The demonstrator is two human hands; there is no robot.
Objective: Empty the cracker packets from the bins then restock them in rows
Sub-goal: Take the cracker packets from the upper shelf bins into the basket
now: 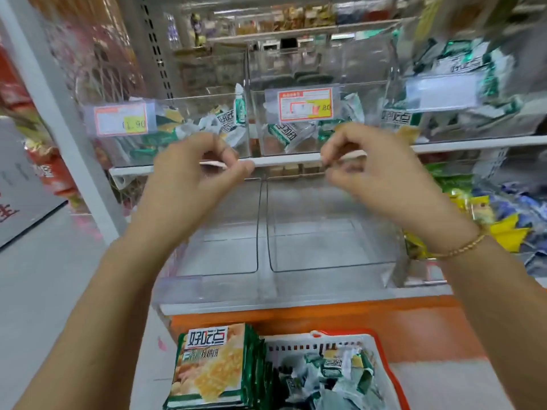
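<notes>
Head view: left hand (195, 167) and right hand (373, 170) are raised level with the front edge of the upper shelf (284, 160), fingers curled, thumb against forefinger on each. Motion blur: cannot tell whether either pinches the edge strip, a clear rim, or nothing. Two lower bins (322, 247) sit bare beneath the hands. Cracker packets (340, 377) lie in a loose heap in the white basket (296, 347) at bottom, with a squared stack (210, 368) at its left end (in it or beside it, cannot tell). More lie loose in the upper bins (310, 69). Judgement: emptying is part done, upper row not yet cleared. Risks:

1. If an upper bin is drawn forward, an uneven pull from the two sides could skew it and spill packets over the shelf edge.
2. Clear walls are hard to see, so fingers may snag the price label (305, 103) and loosen it.
3. The stack stands on edge, and a knock from a forearm or a falling packet could topple it.
4. Dropped packets may break their crackers.
</notes>
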